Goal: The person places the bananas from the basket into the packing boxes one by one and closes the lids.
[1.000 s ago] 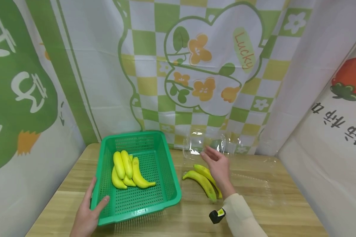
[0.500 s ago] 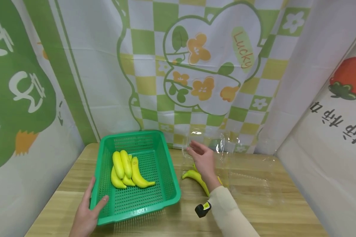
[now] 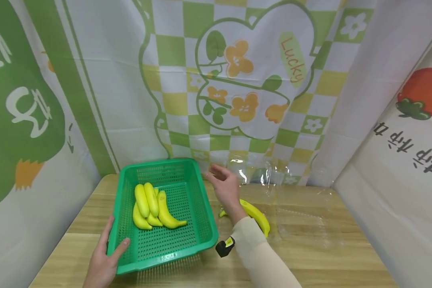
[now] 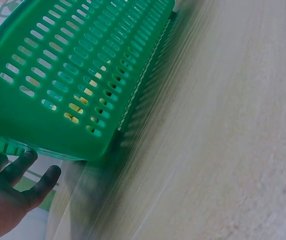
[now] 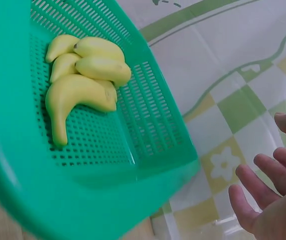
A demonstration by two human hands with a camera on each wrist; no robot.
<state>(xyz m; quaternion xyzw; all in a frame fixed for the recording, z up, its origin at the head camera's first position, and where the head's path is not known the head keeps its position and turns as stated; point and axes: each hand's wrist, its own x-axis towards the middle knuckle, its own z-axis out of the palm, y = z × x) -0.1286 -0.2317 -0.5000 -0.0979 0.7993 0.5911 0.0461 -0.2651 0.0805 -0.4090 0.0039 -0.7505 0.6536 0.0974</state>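
My left hand [image 3: 102, 258] grips the left rim of a green perforated plastic basket [image 3: 169, 257], thumb over the edge, fingers outside. In the left wrist view, fingertips [image 4: 28, 154] meet the basket's edge. Inside lie several yellow bananas [image 3: 167, 214], bunched toward the left. My right hand [image 3: 226, 188] hovers just right of the basket, fingers loosely spread and holding nothing; the right wrist view shows its bare palm [image 5: 273, 200]. Behind that wrist, a banana [image 3: 256, 216] lies by a clear plastic clamshell container [image 3: 243, 176]. Only the tip of another banana [image 3: 222, 213] shows.
The container's transparent parts spread over the right side of the wooden table [image 3: 360, 260]; their edges are hard to make out. A printed curtain [image 3: 237, 100] hangs directly behind the table. A black wrist camera [image 3: 225, 247] sits on my right sleeve.
My right hand has moved left from above the container toward the basket's right edge, its forearm now covering most of one loose banana. The left hand and basket stay in place.
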